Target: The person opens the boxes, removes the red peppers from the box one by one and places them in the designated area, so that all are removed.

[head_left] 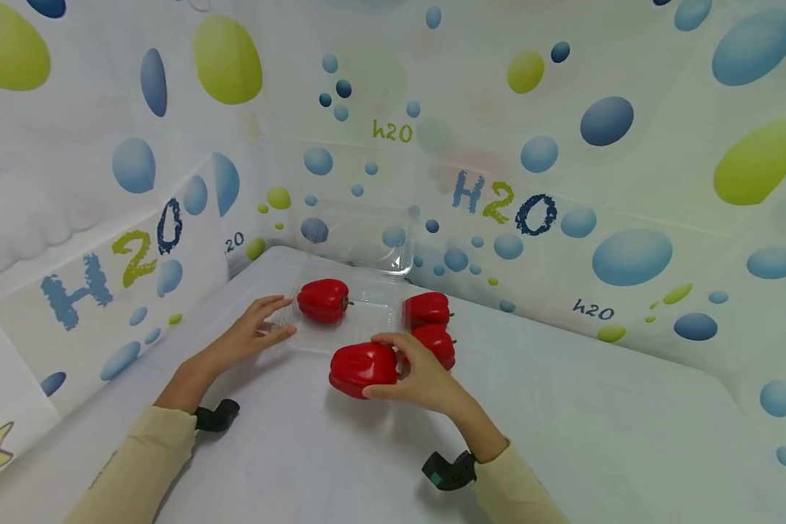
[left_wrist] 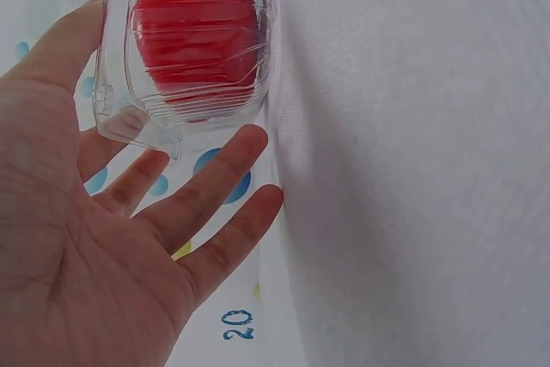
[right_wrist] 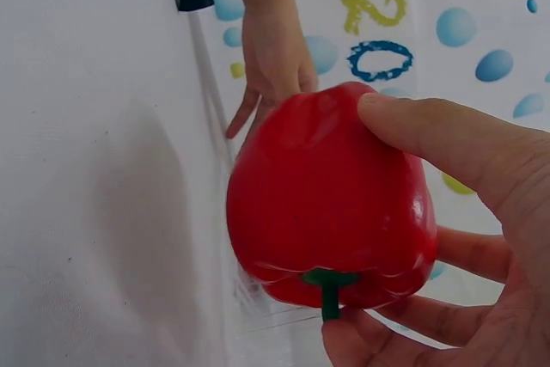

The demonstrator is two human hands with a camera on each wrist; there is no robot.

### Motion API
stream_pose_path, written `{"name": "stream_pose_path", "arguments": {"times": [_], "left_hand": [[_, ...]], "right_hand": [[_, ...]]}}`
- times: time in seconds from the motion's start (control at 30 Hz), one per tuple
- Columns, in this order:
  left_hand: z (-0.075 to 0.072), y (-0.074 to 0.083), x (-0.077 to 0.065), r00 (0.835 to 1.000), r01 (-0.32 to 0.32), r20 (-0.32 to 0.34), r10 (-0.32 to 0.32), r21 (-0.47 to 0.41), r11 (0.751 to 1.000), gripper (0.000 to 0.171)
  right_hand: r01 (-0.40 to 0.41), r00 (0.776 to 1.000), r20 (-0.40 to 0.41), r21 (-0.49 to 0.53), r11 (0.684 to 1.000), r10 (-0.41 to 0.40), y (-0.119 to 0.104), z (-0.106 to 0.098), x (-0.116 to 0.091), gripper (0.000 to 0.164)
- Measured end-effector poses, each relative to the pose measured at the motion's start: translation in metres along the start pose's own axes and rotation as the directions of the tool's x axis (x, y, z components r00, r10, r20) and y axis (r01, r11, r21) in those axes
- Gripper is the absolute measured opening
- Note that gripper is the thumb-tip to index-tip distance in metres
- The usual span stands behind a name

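Note:
My right hand [head_left: 419, 375] grips a red bell pepper [head_left: 363, 370] between thumb and fingers, in front of a clear plastic clamshell container [head_left: 373, 320]. In the right wrist view this pepper [right_wrist: 331, 204] shows its green stem toward my fingers. Another red bell pepper [head_left: 324, 300] lies inside the container, at its left side. My left hand [head_left: 249, 331] is at the container's left edge with its fingers spread. The left wrist view has the thumb right at the rim of the container [left_wrist: 116, 100], the other fingers reaching out below it.
Two more red bell peppers, a rear one [head_left: 428, 309] and a front one [head_left: 437, 343], lie right of the container. Its clear lid [head_left: 367, 240] stands raised at the back, near the patterned wall covering [head_left: 629, 182]. A white cloth [head_left: 563, 407] covers the table.

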State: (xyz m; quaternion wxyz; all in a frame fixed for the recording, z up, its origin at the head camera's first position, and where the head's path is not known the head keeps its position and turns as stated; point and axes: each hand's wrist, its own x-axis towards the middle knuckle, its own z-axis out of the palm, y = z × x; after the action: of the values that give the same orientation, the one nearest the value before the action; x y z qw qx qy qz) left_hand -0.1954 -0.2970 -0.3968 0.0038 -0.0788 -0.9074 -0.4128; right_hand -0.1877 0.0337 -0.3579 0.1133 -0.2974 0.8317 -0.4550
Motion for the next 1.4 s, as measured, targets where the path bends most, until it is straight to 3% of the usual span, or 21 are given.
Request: {"name": "stream_pose_path", "arguments": {"times": [0.43, 1.4], "left_hand": [[0.000, 0.000, 0.001, 1.000, -0.006, -0.002, 0.006, -0.003, 1.000, 0.072], [-0.001, -0.001, -0.001, 1.000, -0.029, -0.010, 0.029, 0.008, 1.000, 0.071]], "right_hand": [[-0.008, 0.995, 0.097, -0.066, 0.998, 0.015, 0.007, -0.003, 0.000, 0.067], [-0.053, 0.993, 0.105, -0.089, 0.995, 0.062, 0.011, 0.007, 0.001, 0.075]]}}
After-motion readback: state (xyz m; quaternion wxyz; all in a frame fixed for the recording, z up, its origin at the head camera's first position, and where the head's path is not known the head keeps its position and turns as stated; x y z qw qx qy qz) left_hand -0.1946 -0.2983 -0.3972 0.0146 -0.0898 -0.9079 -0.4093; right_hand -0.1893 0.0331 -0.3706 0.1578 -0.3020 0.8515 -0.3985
